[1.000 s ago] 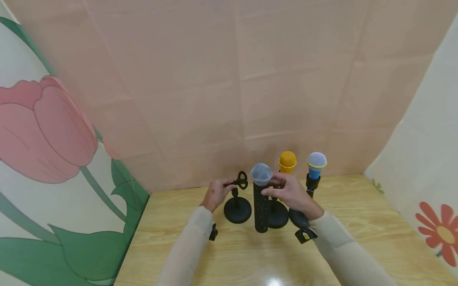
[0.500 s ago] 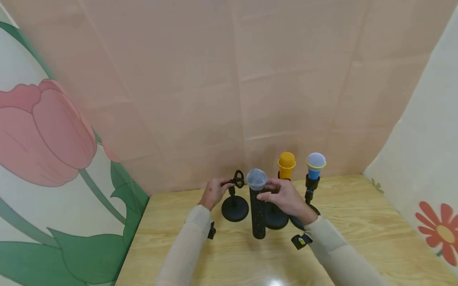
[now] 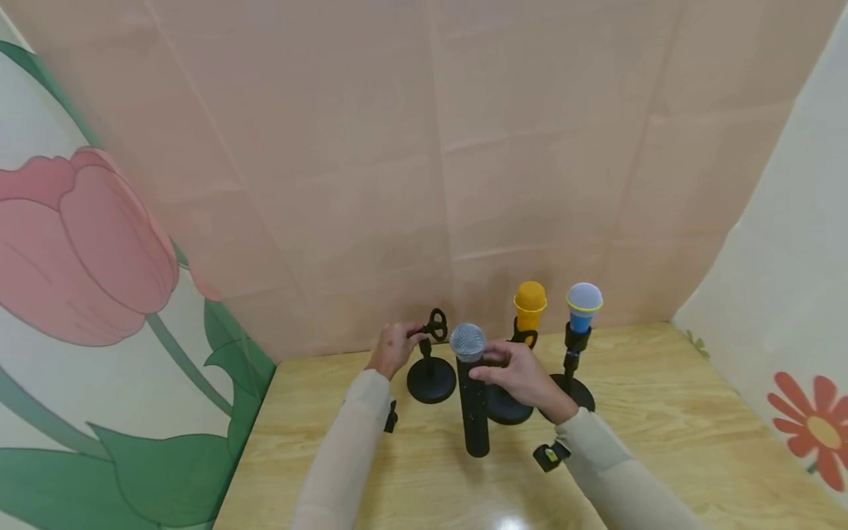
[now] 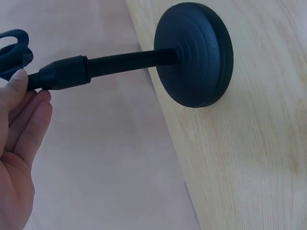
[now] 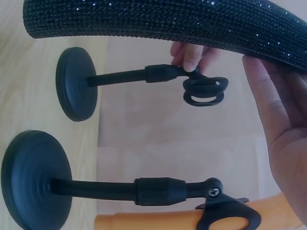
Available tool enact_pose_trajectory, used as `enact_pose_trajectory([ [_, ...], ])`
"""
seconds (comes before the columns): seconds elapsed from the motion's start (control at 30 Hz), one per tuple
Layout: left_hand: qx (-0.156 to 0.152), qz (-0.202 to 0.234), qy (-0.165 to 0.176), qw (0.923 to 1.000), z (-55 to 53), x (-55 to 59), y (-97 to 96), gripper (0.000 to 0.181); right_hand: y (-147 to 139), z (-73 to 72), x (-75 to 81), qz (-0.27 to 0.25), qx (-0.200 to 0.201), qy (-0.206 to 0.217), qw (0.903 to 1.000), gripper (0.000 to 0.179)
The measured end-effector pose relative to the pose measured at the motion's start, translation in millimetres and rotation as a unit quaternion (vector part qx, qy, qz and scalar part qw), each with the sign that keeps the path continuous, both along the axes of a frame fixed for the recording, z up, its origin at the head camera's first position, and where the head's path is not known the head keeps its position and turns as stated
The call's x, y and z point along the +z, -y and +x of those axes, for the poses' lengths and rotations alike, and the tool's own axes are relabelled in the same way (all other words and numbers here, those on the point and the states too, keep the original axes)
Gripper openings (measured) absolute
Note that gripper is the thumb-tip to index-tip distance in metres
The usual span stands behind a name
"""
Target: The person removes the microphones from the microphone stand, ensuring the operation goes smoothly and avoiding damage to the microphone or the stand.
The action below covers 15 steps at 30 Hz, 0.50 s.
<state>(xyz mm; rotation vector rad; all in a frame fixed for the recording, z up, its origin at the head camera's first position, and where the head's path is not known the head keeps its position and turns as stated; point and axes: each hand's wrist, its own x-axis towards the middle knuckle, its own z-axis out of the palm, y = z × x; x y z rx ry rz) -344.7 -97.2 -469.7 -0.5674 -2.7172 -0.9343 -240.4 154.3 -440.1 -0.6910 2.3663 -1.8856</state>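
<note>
My left hand (image 3: 392, 350) pinches a black microphone stand (image 3: 432, 381) just below its ring-shaped clip (image 3: 437, 324). In the left wrist view the thumb and fingers meet on the stand's upper stem (image 4: 120, 64), and its round base (image 4: 192, 57) is near the table. My right hand (image 3: 526, 374) holds a black, glittery microphone (image 3: 474, 408) with a silver mesh head (image 3: 467, 342) by its upper body. The microphone is nearly upright, head up, to the right of the stand and apart from its clip. The right wrist view shows the sparkling body (image 5: 158, 21) against the fingertips.
Behind my right hand, a yellow microphone (image 3: 530, 305) sits in a second black stand (image 5: 160, 191). Farther right, a blue microphone (image 3: 583, 309) with a white head stands in a third stand (image 3: 575, 353). A pinkish backdrop (image 3: 331, 184) rises at the wooden table's (image 3: 311, 412) back edge.
The black microphone has moved left and toward me in my right hand. My left hand and the stand it pinches have shifted slightly left and back. The other two microphones stay in their stands.
</note>
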Motion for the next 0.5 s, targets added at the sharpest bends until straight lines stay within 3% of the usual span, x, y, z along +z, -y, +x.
enact_pose_trajectory([
  [0.13, 0.004, -0.011, -0.006, 0.9999, -3.6, -0.3, 1.9, 0.021, 2, 0.7, -7.4, -0.007, -0.002, 0.025, 0.9997, 0.049],
  [0.5, 0.038, 0.012, 0.037, 0.9985, -9.5, 2.5, -0.8, 0.023, 7, -0.7, -22.7, -0.002, -0.006, 0.053, 0.9986, 0.047],
])
